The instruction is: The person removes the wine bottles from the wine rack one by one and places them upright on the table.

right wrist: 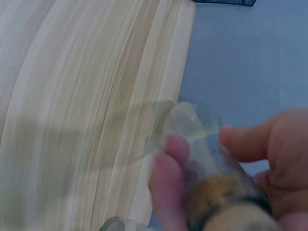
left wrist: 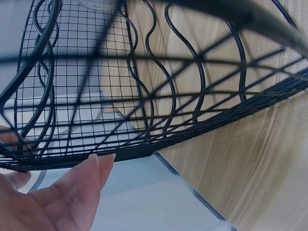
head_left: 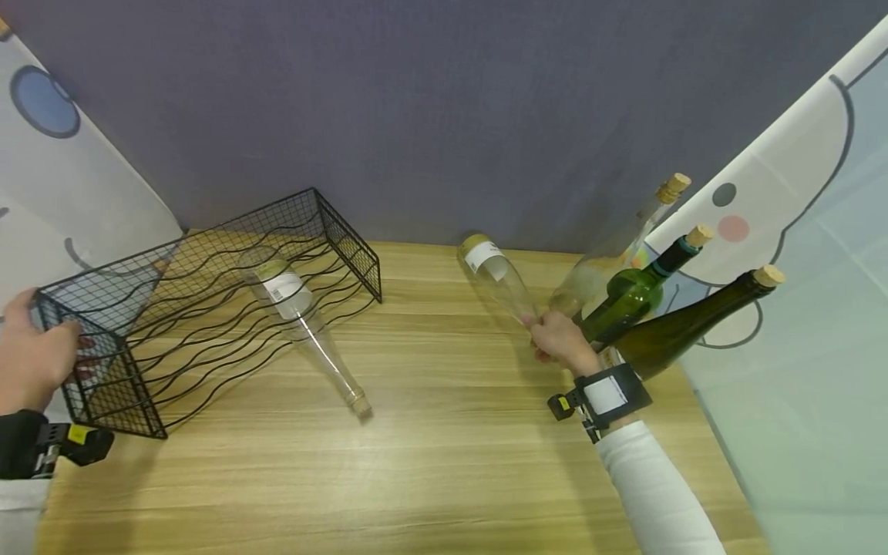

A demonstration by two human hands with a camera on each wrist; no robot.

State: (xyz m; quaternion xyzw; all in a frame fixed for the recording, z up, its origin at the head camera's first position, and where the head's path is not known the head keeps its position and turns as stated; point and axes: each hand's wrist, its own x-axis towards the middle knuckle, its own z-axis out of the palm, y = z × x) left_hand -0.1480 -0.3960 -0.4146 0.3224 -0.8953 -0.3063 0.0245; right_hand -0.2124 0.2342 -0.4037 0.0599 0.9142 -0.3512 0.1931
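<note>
My left hand (head_left: 38, 354) grips the left end of a black wire bottle rack (head_left: 354, 250), fingers passing around the mesh. In the left wrist view, thumb and fingers (left wrist: 96, 175) lie along the rack's wires. My right hand (head_left: 562, 339) holds a clear glass bottle (head_left: 502, 281) by its neck; the bottle leans with its white-labelled base end pointing away. The right wrist view shows its cork (right wrist: 238, 219) close to the camera, with fingers and thumb around the neck. Another clear corked bottle (head_left: 287, 297) lies in the rack, neck towards me.
Behind my right hand stand a clear corked bottle (head_left: 641, 223), a green bottle (head_left: 627, 301) and a dark olive bottle (head_left: 666, 335). The wooden table (head_left: 388, 478) meets a grey panel (head_left: 430, 116) at the back. Printed white sheets (head_left: 784, 169) flank both sides.
</note>
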